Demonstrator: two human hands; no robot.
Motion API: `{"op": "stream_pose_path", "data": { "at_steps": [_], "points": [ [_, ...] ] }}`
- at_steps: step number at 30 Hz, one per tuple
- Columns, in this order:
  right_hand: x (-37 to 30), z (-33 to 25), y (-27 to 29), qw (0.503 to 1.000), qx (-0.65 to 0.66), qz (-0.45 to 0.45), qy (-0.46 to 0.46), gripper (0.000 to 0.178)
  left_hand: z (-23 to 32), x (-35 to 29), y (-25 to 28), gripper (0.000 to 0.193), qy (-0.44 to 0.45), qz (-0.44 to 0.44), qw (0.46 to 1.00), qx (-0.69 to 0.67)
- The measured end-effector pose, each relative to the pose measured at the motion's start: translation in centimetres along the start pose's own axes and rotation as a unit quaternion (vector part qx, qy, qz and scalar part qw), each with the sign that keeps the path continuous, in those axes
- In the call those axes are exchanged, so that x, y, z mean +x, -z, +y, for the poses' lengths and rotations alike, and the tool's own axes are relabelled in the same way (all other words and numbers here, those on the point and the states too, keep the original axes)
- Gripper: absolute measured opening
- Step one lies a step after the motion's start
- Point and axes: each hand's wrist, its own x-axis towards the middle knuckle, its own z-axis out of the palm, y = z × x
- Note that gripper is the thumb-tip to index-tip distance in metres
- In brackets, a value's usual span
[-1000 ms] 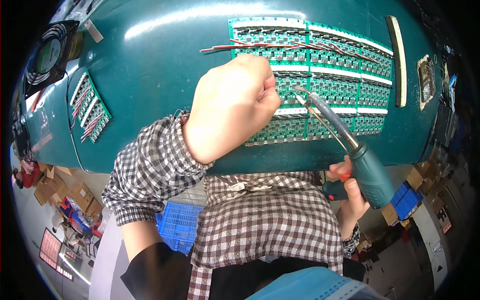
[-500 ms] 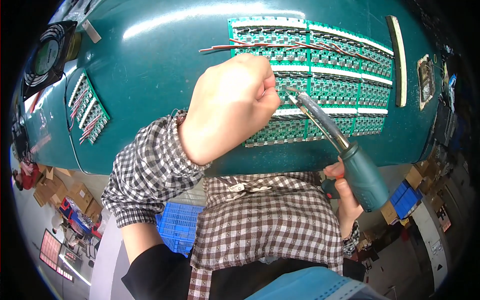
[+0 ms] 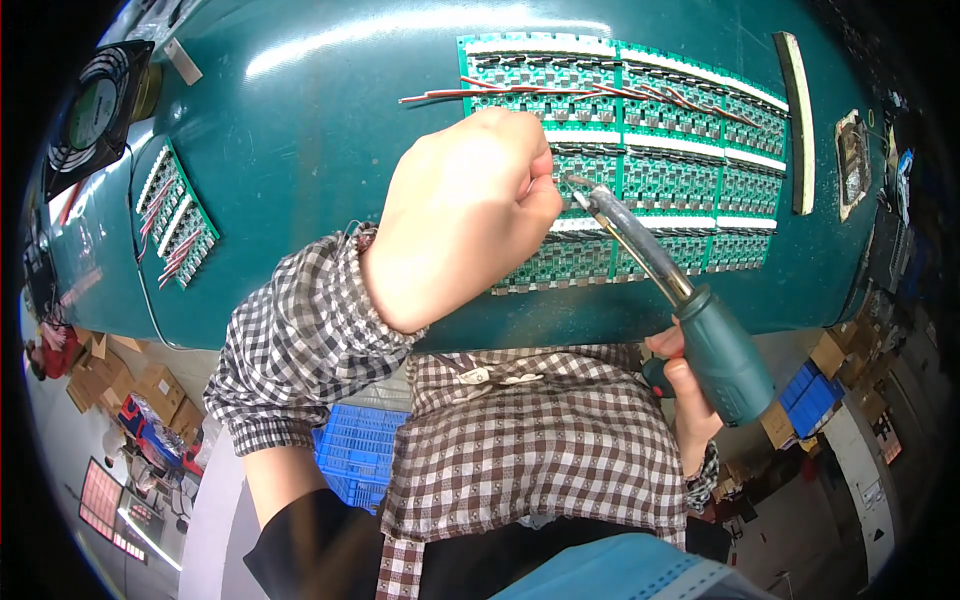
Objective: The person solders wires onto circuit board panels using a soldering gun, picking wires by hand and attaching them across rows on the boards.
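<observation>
My right hand (image 3: 692,402) grips the soldering gun (image 3: 728,355); left hand (image 3: 462,215) is pinched over the circuit boards (image 3: 670,180), can't tell on what. Fan label (image 3: 97,106)'s too small to read.

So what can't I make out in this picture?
Head view throughout:
What, if anything, the left hand holds: hidden by the hand itself.
Circuit-board panel: partly covered by that hand.
The right hand: its grip mostly hidden behind the soldering gun.
Whether its tip touches the panel: too small.
</observation>
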Motion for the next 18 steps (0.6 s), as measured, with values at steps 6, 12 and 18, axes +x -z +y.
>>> {"op": "stream_pose_path", "data": {
  "at_steps": [6,12,18],
  "points": [
    [0.05,0.00,-0.09,1.000,-0.008,-0.001,0.010,0.049,-0.05,-0.01,0.15,0.009,0.007,-0.012,1.000,-0.018],
    [0.05,-0.02,-0.10,1.000,-0.007,-0.012,0.007,0.049,0.16,0.01,0.19,0.009,0.013,-0.013,1.000,-0.004],
    [-0.04,-0.05,-0.25,1.000,0.000,-0.002,-0.005,0.050,0.08,-0.11,0.03,0.010,0.005,-0.004,1.000,-0.008]
  ]
}}
